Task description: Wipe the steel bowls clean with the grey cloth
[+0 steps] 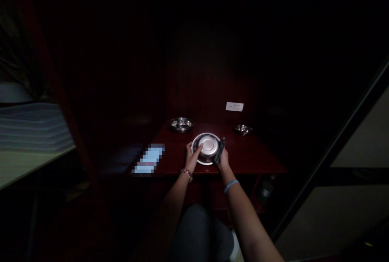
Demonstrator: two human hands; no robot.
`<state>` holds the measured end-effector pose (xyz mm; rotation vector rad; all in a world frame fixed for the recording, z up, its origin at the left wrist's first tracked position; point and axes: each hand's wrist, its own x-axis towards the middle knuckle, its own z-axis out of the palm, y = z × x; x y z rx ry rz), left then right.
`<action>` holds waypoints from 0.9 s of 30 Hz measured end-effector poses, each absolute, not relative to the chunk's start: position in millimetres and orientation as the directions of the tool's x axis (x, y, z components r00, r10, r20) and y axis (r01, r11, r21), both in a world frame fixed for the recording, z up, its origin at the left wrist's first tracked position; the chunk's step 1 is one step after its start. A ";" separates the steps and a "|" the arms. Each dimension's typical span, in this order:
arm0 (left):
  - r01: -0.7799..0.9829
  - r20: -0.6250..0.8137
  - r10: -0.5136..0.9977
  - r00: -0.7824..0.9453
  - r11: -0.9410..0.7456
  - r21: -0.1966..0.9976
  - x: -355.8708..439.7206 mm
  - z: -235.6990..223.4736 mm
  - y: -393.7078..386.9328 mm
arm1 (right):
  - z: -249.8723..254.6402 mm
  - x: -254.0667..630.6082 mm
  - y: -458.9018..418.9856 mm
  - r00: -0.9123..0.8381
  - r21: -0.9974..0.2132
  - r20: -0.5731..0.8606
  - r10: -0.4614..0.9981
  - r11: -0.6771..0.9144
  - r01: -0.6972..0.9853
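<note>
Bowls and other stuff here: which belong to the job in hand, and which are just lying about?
Likely in use:
upturned metal bowl, left hand
dark item, perhaps cloth, right hand
possibly left bowl, right bowl

Likely lying about:
bottle below
pale stack
bright pixelated object

The lit patch [148, 159] on the left of the desk [255, 154] is pixelated beyond reading, and the bottle [267, 188] below the desk is too dim for its label to be read. Darkness hides the upper back of the recess, while the stacked trays [32, 128] are blurred and cut off by the left edge.
</note>
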<state>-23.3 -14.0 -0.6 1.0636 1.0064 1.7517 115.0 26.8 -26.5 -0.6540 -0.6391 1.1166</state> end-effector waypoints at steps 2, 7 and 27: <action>-0.247 0.241 0.925 -0.294 -0.317 0.916 -23.0 -3.1 -11.4 | -26.2 115.1 27.5 0.307 -0.743 0.119 0.944 0.290 -0.603; -0.221 0.325 0.911 -0.252 -0.382 0.897 -21.7 -7.4 -7.5 | -29.0 116.3 29.3 0.287 -0.729 0.151 0.946 0.303 -0.614; -0.251 0.381 0.894 -0.235 -0.435 0.865 -18.9 -0.5 -13.3 | -22.6 116.2 22.9 0.251 -0.737 0.162 0.954 0.286 -0.613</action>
